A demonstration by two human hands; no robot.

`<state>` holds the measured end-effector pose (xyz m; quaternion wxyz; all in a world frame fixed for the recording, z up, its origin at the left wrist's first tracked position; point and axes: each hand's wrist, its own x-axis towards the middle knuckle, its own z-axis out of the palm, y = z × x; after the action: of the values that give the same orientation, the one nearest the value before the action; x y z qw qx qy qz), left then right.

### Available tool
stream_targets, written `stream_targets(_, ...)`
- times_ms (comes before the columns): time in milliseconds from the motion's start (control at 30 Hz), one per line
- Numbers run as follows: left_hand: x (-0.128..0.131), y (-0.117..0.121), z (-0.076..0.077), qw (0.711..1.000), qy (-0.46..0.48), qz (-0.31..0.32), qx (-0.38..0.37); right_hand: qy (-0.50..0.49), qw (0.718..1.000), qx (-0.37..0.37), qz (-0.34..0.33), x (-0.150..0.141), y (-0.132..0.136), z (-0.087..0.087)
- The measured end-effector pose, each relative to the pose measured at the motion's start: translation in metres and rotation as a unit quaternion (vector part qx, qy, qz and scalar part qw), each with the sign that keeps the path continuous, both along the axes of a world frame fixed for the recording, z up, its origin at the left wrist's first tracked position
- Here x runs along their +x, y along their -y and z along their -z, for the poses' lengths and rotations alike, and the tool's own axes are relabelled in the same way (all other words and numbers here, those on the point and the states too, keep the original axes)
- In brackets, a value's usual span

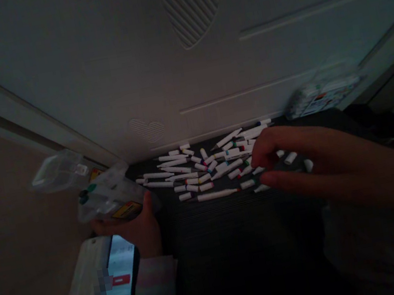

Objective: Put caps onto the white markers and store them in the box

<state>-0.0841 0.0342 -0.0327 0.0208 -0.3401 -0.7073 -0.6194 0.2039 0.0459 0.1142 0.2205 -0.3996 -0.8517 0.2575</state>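
Observation:
A clear plastic marker case is at the left, tilted, with its lid swung up and a few dark and green marker ends inside. My left hand grips its near side, thumb against the wall by a yellow-and-red label. To the right, white markers and loose caps with coloured ends lie scattered on the dark surface; several markers are uncapped. Over the right part of this scatter hovers my right hand, thumb and forefinger apart, with nothing visible between them. It covers some markers below it.
A phone with a lit screen lies at the lower left beside a white case-like object and a cable. At the back right stands a second, filled marker case. A pale panel with heart reliefs rises behind the dark tabletop.

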Motion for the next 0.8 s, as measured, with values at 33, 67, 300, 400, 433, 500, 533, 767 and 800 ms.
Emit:
stream_targets(33,0.000,0.000,0.001,1.000,-0.002,0.003,-0.003,0.001,1.000,0.000,0.000,0.000,0.000,0.000)
stream_targets(67,0.000,0.000,0.002,1.000,-0.002,0.005,-0.006,0.001,1.000,0.000,0.000,0.000,0.000,0.001)
stream_targets(300,-0.001,-0.001,0.007,1.000,0.011,-0.008,-0.019,0.000,1.000,-0.005,-0.008,-0.001,0.000,0.002)
stream_targets(400,-0.003,-0.001,0.009,1.000,0.010,-0.005,-0.021,0.001,1.000,-0.001,-0.010,-0.001,0.000,0.002)
stream_targets(433,-0.003,0.000,0.010,1.000,0.011,-0.005,-0.022,0.001,1.000,-0.001,-0.010,-0.001,0.000,0.002)
stream_targets(500,-0.003,0.000,0.011,1.000,0.015,-0.006,-0.024,0.002,1.000,-0.003,-0.011,-0.002,0.000,0.002)
stream_targets(533,-0.003,0.000,0.011,1.000,0.018,-0.004,-0.025,0.003,1.000,-0.006,-0.010,-0.002,-0.001,0.002)
stream_targets(767,-0.001,0.001,0.012,0.998,0.040,-0.009,-0.039,-0.003,1.000,-0.001,-0.012,-0.003,-0.001,0.002)
stream_targets(800,-0.001,0.001,0.012,0.998,0.040,-0.011,-0.040,-0.004,1.000,-0.001,-0.011,-0.003,-0.001,0.002)
